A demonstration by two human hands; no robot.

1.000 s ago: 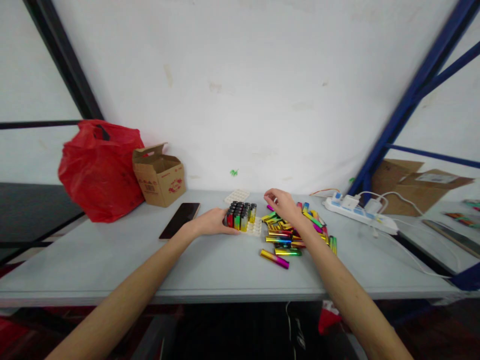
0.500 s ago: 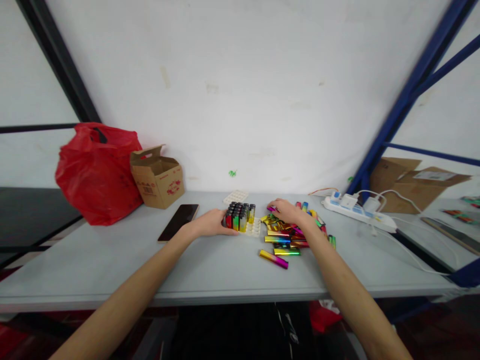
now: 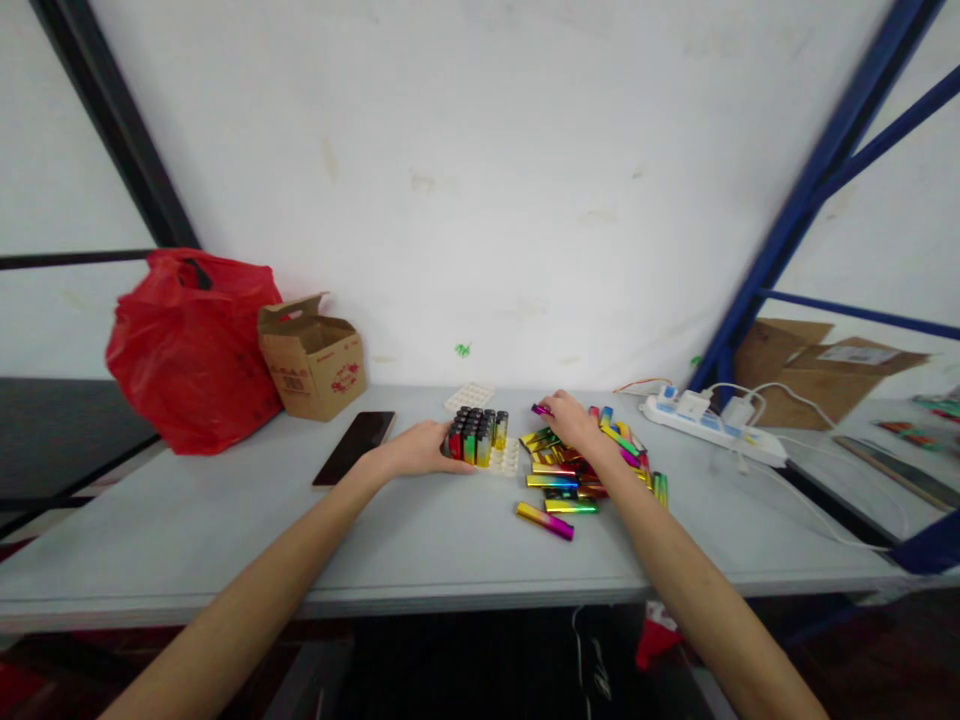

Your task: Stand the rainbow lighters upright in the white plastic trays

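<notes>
A white slotted tray [image 3: 510, 460] lies mid-table with several colourful lighters [image 3: 475, 436] standing upright in it. My left hand [image 3: 420, 448] rests against the tray's left side, fingers curled round it. To the right lies a loose pile of shiny multicoloured lighters [image 3: 577, 470]. My right hand [image 3: 564, 418] hovers over the pile's far edge, fingers pinched on a magenta lighter [image 3: 541, 409]. One pink-and-gold lighter [image 3: 544, 520] lies apart, nearer me.
A second white tray [image 3: 469, 396] lies behind the first. A dark phone [image 3: 354, 446], a small cardboard box [image 3: 313, 356] and a red plastic bag [image 3: 191, 348] stand at the left. A white power strip [image 3: 709, 424] with cables is on the right, beside blue shelf posts.
My right hand dropped onto the lighter pile and now pinches a magenta lighter at its far edge. My left hand stayed against the tray.
</notes>
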